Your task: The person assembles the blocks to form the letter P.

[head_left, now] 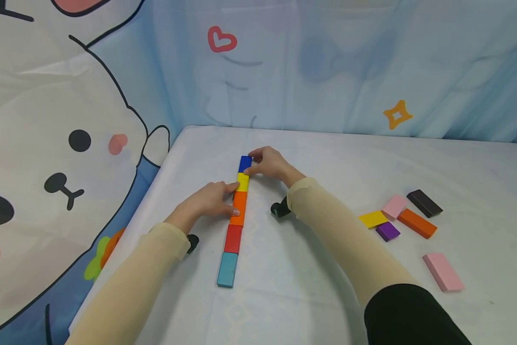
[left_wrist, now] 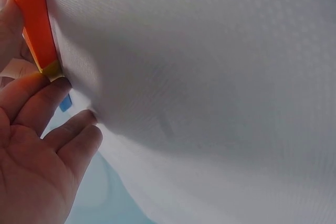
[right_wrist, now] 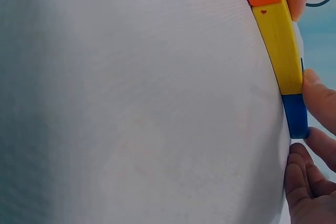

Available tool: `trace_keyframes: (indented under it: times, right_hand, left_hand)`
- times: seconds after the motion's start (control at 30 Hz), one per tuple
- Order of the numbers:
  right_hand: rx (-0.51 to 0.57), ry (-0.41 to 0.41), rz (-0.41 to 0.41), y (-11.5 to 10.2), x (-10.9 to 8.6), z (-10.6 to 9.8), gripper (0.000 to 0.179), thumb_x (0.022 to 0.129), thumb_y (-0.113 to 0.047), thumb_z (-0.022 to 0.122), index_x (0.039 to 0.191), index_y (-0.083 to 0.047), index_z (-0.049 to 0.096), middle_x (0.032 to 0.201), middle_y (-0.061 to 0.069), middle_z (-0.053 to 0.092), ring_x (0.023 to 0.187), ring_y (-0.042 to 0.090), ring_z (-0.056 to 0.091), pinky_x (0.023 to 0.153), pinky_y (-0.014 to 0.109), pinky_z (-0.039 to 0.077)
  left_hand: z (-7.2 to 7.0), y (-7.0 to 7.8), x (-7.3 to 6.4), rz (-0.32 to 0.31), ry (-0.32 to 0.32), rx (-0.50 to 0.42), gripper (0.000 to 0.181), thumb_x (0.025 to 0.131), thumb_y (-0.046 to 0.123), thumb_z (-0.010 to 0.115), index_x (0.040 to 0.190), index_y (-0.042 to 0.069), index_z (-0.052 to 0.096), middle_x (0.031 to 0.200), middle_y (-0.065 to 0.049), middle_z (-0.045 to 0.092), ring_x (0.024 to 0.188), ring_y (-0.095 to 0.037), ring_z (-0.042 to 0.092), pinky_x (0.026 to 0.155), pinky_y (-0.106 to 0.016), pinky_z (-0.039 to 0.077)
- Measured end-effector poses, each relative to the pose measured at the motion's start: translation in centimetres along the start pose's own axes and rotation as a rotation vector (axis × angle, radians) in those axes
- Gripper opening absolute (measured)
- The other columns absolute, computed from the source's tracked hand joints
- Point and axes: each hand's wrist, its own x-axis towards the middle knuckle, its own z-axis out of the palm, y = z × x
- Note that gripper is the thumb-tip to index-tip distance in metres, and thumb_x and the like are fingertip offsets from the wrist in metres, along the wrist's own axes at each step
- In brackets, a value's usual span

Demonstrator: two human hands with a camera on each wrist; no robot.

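A straight row of flat blocks runs away from me: a teal block point(head_left: 227, 270), a red block point(head_left: 233, 239), an orange stretch point(head_left: 239, 201), a yellow block point(head_left: 243, 182) and a blue block point(head_left: 244, 163) at the far end. My left hand point(head_left: 208, 199) rests on the row from the left, its thumb on the orange and its forefinger on the yellow. At the far end my right hand point(head_left: 269, 164) pinches the blue block, with the thumb by its seam with the yellow and the forefinger at its far corner.
On the right of the white table point(head_left: 327, 297) lie a yellow block point(head_left: 373, 219), a purple block point(head_left: 387, 231), a pink block point(head_left: 394, 207), a black block point(head_left: 424, 203) and an orange block point(head_left: 417, 223). Closer to me is another pink block point(head_left: 443, 272). A printed curtain point(head_left: 327, 67) hangs behind.
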Motion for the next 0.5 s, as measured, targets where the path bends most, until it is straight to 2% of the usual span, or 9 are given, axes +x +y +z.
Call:
trace_keyframes:
  times: [0.23, 0.5]
  right_hand:
    - [-0.035, 0.008, -0.021, -0.16, 0.02, -0.02, 0.064, 0.092, -0.027, 0.078, 0.147, -0.008, 0.054, 0.149, 0.015, 0.055, 0.131, 0.029, 0.052, 0.117, 0.040, 0.045]
    - [-0.031, 0.009, -0.009, -0.40, -0.27, 0.03, 0.063, 0.092, -0.027, 0.078, 0.148, -0.009, 0.054, 0.149, 0.014, 0.055, 0.131, 0.029, 0.052, 0.117, 0.039, 0.045]
  left_hand:
    - [0.07, -0.08, 0.07, 0.007, 0.012, -0.028, 0.083, 0.092, 0.035, 0.077, 0.161, 0.027, 0.032, 0.162, -0.012, 0.041, 0.150, -0.033, 0.038, 0.119, -0.054, 0.040]
    - [-0.10, -0.34, 0.05, 0.020, 0.013, -0.067, 0.081, 0.091, 0.034, 0.077, 0.160, 0.026, 0.035, 0.163, -0.010, 0.040, 0.151, -0.033, 0.036, 0.120, -0.055, 0.039]
